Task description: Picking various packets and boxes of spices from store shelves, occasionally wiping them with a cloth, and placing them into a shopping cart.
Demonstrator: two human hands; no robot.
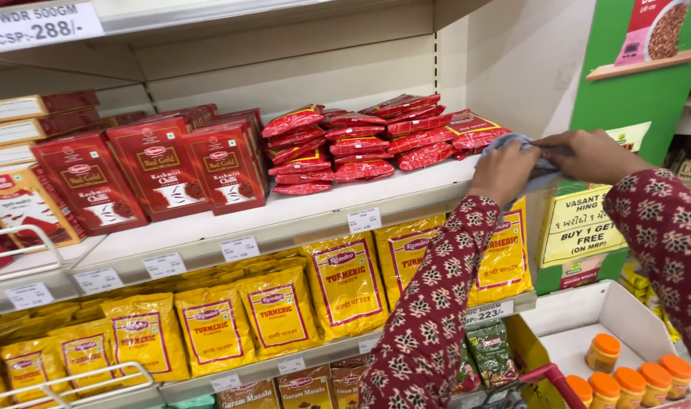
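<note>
Pressing down on the shelf edge, a pale blue cloth is gripped by both the left hand and right hand, fingers closed over it, beside red packets. Soft, light and limp, it is judged best held bunched.

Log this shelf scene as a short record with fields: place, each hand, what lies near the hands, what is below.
place: shop shelf, white
left hand: pressed on a pale blue cloth at the shelf's right end
right hand: gripping the same cloth
nearby: stacked red pouches, just left of the hands; red boxes farther left
below: yellow packets; orange-capped jars in a white tray
</note>
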